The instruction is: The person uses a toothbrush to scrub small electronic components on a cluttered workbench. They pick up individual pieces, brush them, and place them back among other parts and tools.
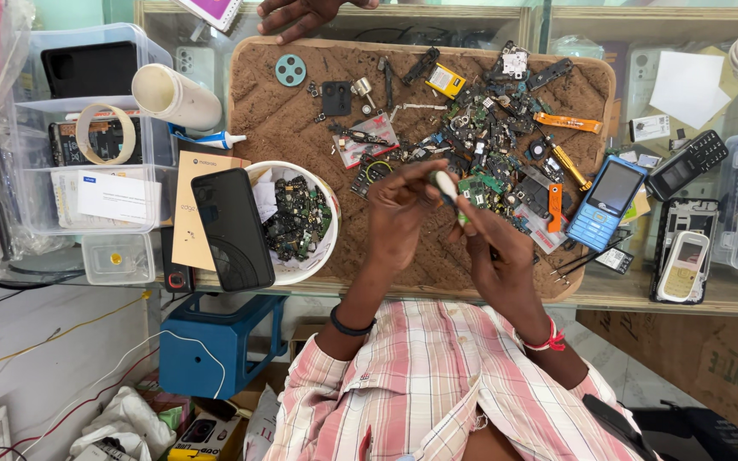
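Head view looks straight down on a person in a pink and white checked shirt (437,384), both bare hands raised over a brown cork-topped board (284,128) that lies on the desk (728,294). Left hand (399,218), with a dark band at the wrist, has its grip pinched together on the white rounded end of a small slender tool (446,186). Right hand (497,252), with a red thread at the wrist, has its grip closed lower on the same tool, near a small green circuit piece (463,218); exactly what its fingertips clamp I cannot tell. The tool lies between the two hands, its long axis running from upper left to lower right, and both hands touch it, so neither is clearly nearer.

Left of the hands sits a round white bowl of dark circuit scraps (296,222), with a black smartphone (232,229) lying across its rim. Beyond the hands spreads a heap of small boards and parts (489,141). Right of it lies a blue keypad phone (606,203). At the far edge another person's hand (301,15) rests on the board.
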